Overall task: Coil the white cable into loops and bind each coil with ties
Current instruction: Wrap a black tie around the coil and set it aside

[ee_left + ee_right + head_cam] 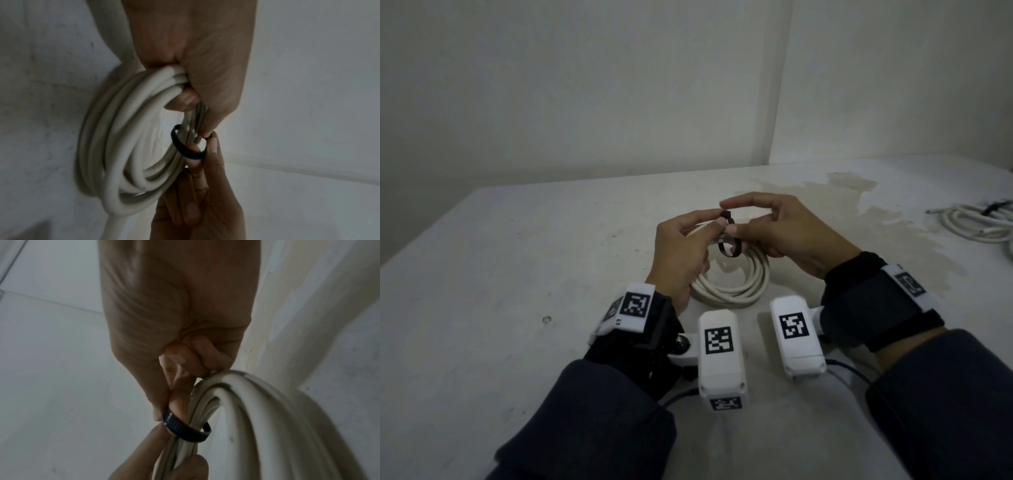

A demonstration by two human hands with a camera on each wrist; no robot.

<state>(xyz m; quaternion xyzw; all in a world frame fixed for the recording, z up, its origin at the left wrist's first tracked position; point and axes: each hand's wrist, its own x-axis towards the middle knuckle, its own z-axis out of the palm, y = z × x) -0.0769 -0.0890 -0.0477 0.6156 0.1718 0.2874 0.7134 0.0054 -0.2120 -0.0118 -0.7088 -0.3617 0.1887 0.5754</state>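
Observation:
The white cable (736,284) lies coiled in several loops on the table, its far side lifted between my hands. A black tie (730,247) hangs as a loose loop around the lifted strands. My left hand (714,228) curls its fingers round the cable bundle (131,129), and its thumb reaches the tie's head. My right hand (729,221) pinches the tie near its head from the other side. In the wrist views one right finger passes through the tie (185,151) (185,431) beside the strands (257,418).
A second white coil (976,222), bound with a black tie, lies at the far right of the pale table (517,274). A brownish stain (859,205) spreads behind my right hand. Walls close off the back and the right.

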